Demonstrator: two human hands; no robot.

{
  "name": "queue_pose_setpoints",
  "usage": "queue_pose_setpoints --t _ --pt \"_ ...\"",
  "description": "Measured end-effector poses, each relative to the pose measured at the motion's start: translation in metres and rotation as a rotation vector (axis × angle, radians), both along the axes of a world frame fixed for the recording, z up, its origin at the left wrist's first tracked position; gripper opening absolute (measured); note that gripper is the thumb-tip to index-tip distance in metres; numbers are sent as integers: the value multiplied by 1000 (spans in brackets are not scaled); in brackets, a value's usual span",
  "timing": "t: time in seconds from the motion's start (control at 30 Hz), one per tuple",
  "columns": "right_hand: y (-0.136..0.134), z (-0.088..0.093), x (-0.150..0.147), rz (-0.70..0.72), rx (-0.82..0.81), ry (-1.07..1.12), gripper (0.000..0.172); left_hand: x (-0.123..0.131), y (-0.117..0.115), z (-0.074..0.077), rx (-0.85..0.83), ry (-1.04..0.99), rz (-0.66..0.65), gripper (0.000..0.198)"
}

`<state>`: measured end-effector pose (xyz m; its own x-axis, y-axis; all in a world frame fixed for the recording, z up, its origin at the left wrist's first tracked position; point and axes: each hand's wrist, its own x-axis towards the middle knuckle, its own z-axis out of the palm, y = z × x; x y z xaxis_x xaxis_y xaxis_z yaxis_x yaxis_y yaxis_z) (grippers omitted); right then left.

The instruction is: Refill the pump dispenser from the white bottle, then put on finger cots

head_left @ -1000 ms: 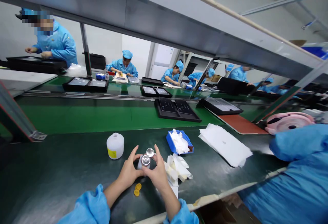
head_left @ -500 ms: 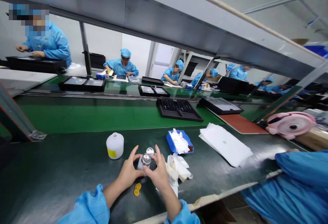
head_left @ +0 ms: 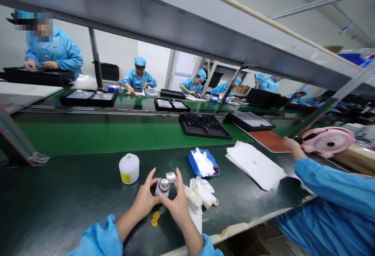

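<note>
A small whitish pump dispenser bottle with a shiny metal top stands upright on the dark bench between my hands, its round metal lid flipped up on the right. My left hand grips the bottle's left side between fingers and thumb. From the right, my right hand closes round it, thumb at the front and fingers by the raised lid. Two small yellow discs lie just in front of the bottle. To the left stands a white plastic bottle with a yellow label.
Crumpled white wipes lie right of my hands, and a blue bin of wipes is behind them. Further right are white sheets and a co-worker's sleeve. Black trays rest on the green belt; a shelf hangs overhead.
The co-worker on the right has stretched an arm forward toward the pink fan. My hands stay around the dispenser bottle; the view has shifted slightly.
</note>
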<state>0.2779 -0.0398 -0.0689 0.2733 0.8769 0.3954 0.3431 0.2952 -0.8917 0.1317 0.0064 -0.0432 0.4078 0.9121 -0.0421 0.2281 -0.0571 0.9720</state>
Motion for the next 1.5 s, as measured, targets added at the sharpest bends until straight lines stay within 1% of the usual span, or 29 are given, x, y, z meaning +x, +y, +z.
queue_pose_setpoints --t 0.07,0.1,0.13,0.17,0.23,0.3,0.33,0.37,0.43,0.53,0.6,0.67,0.77,0.8,0.93,1.0,1.17,1.23,1.27,1.4,1.43,1.5 --pt "3 -2 3 151 9 176 101 0 0 0 2 5 5 111" --pt "4 -1 4 197 -5 237 104 0 1 -1 4 8 6 113" --pt "5 0 3 204 -24 260 105 0 1 -1 6 9 6 115" --pt "5 2 2 174 -47 252 106 1 1 -2 7 11 6 115" --pt "4 6 -2 28 -71 177 102 0 0 -3 7 12 8 113" --pt "2 6 -6 -101 -44 92 97 0 0 -4 6 7 8 111" --pt "1 5 -7 -115 -16 71 97 0 0 -4 6 2 6 110" --pt "1 3 -7 -94 12 74 98 0 0 -4 5 -3 3 110" --pt "1 -1 -3 11 33 128 105 1 0 -4 7 -9 -2 111" --pt "4 -4 6 158 -14 251 110 1 1 -3 17 -13 -4 112" --pt "6 -3 7 204 -40 273 109 1 1 -3 21 -14 -4 112" --pt "7 1 5 188 -39 238 104 0 1 -3 18 -11 -3 113" --pt "6 4 0 97 -17 164 97 0 1 -4 10 -12 -8 114" --pt "6 5 0 90 -10 148 96 0 1 -5 9 -15 -11 114" --pt "6 4 5 197 -2 155 97 1 1 -5 0 -21 -8 116" --pt "6 3 7 214 -8 173 96 1 1 -4 -3 -19 -3 116" --pt "3 2 5 87 44 92 88 0 0 -1 -9 -14 -10 117" --pt "3 5 7 81 31 85 88 0 0 0 -13 -12 -18 117" --pt "4 8 9 113 10 100 90 -1 0 0 -13 -12 -24 117" --pt "8 22 23 335 -79 166 99 -2 2 1 -21 -10 -59 119" --pt "9 24 26 362 -82 158 99 -2 2 1 -24 -10 -66 120" --pt "10 26 29 348 -62 121 98 -1 3 -1 -24 -11 -66 120"
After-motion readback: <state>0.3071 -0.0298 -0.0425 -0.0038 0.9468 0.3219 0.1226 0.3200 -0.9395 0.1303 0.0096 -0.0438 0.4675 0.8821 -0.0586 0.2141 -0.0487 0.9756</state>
